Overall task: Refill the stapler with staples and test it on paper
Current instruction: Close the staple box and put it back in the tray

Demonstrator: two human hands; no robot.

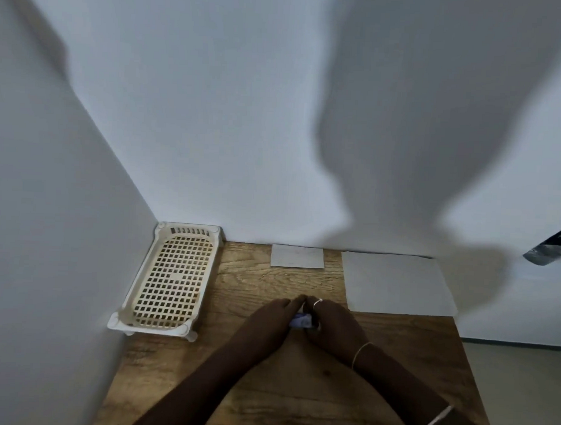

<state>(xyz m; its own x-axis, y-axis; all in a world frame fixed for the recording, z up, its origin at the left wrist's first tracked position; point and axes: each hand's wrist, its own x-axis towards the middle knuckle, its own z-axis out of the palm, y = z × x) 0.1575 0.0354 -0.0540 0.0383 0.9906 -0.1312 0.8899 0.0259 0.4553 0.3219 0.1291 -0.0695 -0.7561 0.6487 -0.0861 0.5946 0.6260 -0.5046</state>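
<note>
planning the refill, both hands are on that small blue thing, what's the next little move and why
Probably pull the small blue thing open: the left hand and right hand both hold it, mostly hiding it. The paper lies apart at the back, so testing can wait.

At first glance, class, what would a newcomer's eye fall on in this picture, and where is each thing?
The left hand and right hand meet at the middle of the wooden table, holding a small blue and white object between them. A cream lattice tray lies in its far left corner, a large paper sheet lies at the back right, and a big shadow covers the wall above.
</note>
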